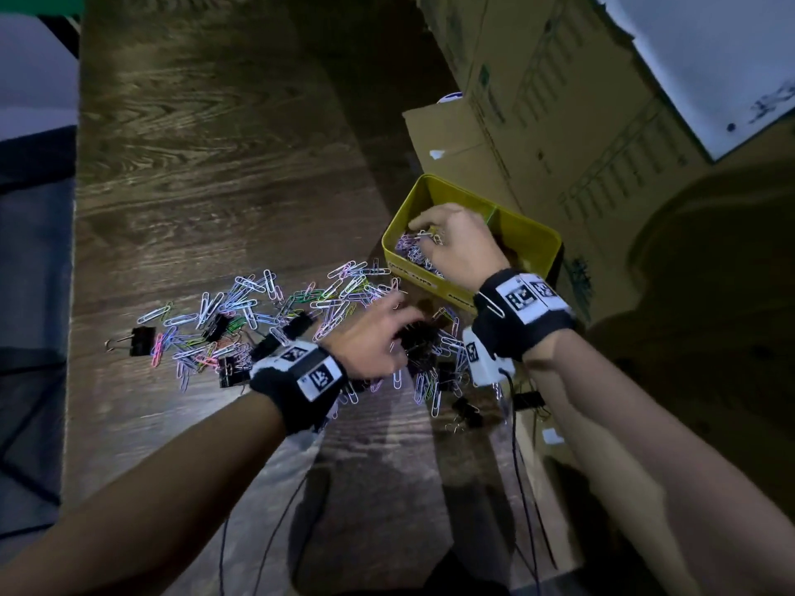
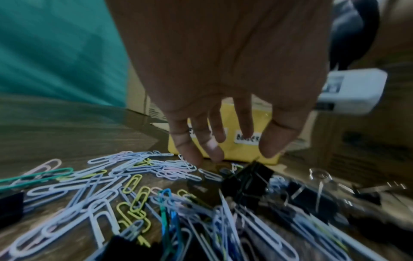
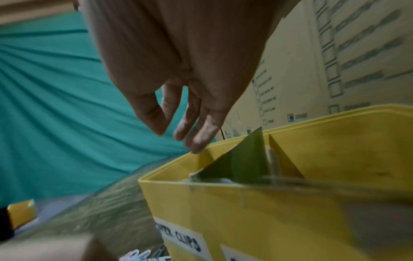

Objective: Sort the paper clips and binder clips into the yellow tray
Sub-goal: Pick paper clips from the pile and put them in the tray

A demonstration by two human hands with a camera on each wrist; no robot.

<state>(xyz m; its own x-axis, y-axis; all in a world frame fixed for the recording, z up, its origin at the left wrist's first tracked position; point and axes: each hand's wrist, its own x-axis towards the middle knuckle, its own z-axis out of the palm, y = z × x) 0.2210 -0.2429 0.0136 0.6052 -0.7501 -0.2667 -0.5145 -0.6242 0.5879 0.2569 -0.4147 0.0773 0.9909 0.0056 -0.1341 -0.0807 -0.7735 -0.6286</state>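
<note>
A yellow tray with a green divider stands at the table's right; its front wall carries a "paper clips" label. Pale paper clips lie in its left compartment. My right hand hovers over that compartment, its thumb and fingers apart with nothing between them. Coloured paper clips and black binder clips lie scattered in front of the tray. My left hand hangs open just above a black binder clip, fingers spread, near the tray wall.
Tall cardboard boxes stand close behind and to the right of the tray. The wooden table stretches away to the left and ends at a drop along its left edge. Thin black cables run from the wrists toward me.
</note>
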